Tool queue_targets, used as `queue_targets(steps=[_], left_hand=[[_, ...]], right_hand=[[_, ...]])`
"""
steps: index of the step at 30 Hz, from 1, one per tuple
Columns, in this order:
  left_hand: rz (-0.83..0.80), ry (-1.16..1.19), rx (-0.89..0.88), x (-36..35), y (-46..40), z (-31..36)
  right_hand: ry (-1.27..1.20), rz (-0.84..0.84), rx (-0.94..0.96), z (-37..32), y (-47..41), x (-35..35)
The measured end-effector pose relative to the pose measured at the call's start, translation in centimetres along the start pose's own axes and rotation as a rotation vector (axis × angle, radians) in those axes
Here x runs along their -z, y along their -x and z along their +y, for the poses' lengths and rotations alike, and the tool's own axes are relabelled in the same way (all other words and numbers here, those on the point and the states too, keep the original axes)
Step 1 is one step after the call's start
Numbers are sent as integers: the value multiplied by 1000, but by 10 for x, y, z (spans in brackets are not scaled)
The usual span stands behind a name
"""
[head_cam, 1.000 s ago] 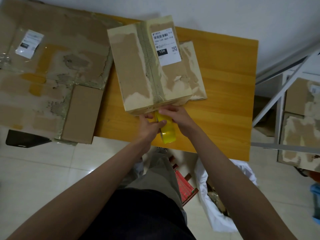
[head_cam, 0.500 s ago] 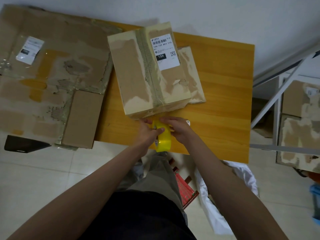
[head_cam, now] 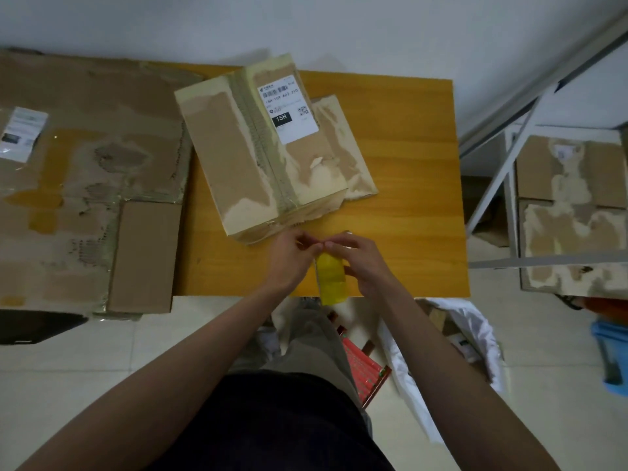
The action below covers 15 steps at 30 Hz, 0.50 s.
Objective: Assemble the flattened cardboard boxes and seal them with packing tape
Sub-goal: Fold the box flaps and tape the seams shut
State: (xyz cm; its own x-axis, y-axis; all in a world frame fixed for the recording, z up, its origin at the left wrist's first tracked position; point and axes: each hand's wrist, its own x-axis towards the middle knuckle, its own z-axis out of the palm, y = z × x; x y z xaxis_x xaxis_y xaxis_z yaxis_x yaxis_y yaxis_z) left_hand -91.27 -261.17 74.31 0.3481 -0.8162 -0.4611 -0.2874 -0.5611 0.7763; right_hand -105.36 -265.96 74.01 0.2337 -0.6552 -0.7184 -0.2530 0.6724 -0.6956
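An assembled cardboard box with a taped centre seam and a white shipping label stands on the wooden table. A yellow roll of packing tape hangs at the table's near edge. My right hand holds the roll from the right. My left hand pinches at the top of the roll, its fingertips meeting those of my right hand just in front of the box's near face. Both hands are clear of the box.
Large flattened cardboard sheets cover the surface left of the table. A metal shelf with more cardboard boxes stands at the right. A white bag and a red packet lie on the tiled floor near my legs.
Both hands and the tape roll have drawn back from the box's near face toward the table's edge. The box sits a little farther away and unmoved on the table.
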Motion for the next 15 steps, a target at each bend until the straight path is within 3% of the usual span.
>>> queue_targets(steps=[5,12,15], left_hand=[[33,-24,-86,-8,-6,11],[59,-57,-92,-12,-13,11],[28,-104,-210,-15,-12,17]], right_hand=[[2,43,172,6,19,5],[1,-6,146,27,32,14],[-40,108,235,31,37,14]])
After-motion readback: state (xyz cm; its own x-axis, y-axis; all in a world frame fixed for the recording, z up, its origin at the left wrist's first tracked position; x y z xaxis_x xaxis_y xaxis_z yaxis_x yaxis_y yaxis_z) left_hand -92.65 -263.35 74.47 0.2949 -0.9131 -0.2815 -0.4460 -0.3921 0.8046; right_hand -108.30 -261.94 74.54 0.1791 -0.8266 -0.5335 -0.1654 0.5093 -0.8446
